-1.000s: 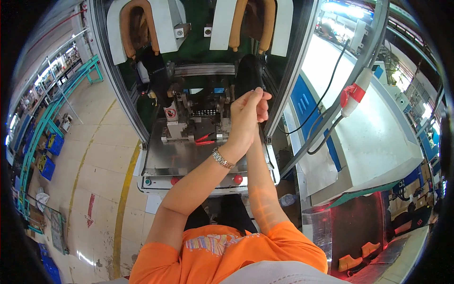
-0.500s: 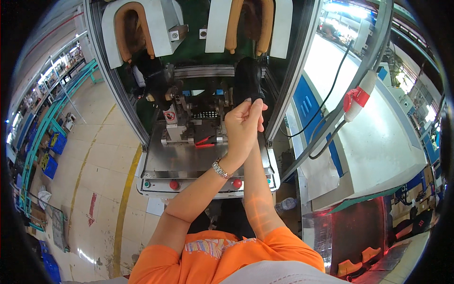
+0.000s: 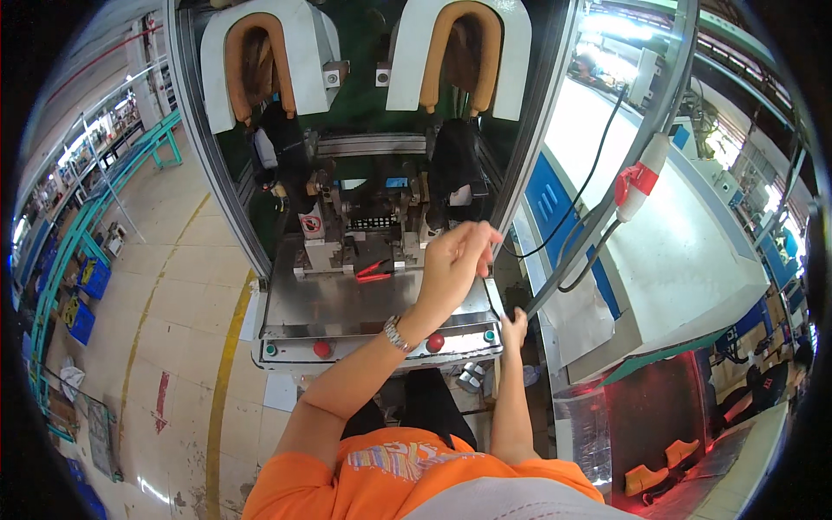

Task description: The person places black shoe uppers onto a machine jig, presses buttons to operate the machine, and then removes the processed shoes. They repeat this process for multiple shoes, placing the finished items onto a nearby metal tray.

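Head view: black shoe (image 3: 455,160) sits just beyond left hand's (image 3: 452,264) fingers (image 3: 481,232).

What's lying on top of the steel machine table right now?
On the steel table lie red-handled pliers. The left hand hovers over its right side, hiding what lies beneath it.

The person wears an orange shirt (image 3: 407,472) and a metal wristwatch (image 3: 397,333).

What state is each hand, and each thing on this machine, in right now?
Left hand: raised over the machine's steel table, fingers loosely curled, empty.
Right hand: lowered at the table's right corner, grip unclear.
Red-handled pliers: lying flat, untouched.
Two tan horseshoe pads: upright in white holders.
Red buttons: unpressed.
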`<action>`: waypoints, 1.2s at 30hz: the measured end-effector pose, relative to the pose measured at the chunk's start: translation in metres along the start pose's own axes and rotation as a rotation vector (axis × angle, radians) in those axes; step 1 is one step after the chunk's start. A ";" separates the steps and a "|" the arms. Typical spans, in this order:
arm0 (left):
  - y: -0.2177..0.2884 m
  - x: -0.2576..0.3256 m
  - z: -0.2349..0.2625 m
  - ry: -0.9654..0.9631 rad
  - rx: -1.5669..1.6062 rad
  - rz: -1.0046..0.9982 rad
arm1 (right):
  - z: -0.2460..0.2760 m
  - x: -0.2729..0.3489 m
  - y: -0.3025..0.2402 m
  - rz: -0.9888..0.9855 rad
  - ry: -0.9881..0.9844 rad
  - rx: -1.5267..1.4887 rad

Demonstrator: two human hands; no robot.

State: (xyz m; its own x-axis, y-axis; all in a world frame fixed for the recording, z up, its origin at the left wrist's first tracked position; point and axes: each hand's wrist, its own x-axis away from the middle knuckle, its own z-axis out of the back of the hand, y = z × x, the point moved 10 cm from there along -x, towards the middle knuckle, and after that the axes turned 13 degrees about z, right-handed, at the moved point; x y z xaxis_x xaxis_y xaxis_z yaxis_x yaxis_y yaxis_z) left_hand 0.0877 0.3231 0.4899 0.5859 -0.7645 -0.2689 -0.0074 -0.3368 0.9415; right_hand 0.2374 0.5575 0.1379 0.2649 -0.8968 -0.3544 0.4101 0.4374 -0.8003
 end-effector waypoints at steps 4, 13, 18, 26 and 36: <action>-0.042 0.017 0.002 -0.083 -0.069 0.096 | -0.033 0.041 0.034 -0.238 -0.193 -0.330; -0.106 0.045 0.020 -0.126 -0.097 0.282 | -0.030 0.034 0.058 -0.235 -0.146 -0.101; -0.131 0.055 0.038 -0.094 -0.092 0.328 | -0.037 0.038 0.057 -0.282 -0.159 -0.047; -0.138 0.075 0.066 -0.029 -0.195 0.301 | -0.025 0.041 0.036 -0.235 -0.092 -0.109; -0.149 0.098 0.116 0.072 -0.294 0.349 | -0.015 0.044 0.035 -0.196 0.011 0.039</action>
State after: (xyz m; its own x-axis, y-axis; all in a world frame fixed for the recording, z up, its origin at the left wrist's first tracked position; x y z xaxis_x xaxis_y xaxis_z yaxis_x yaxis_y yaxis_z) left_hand 0.0525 0.2347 0.3000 0.6443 -0.7607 0.0795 0.0094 0.1118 0.9937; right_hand 0.2502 0.5321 0.0873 0.1667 -0.9657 -0.1991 0.4863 0.2562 -0.8354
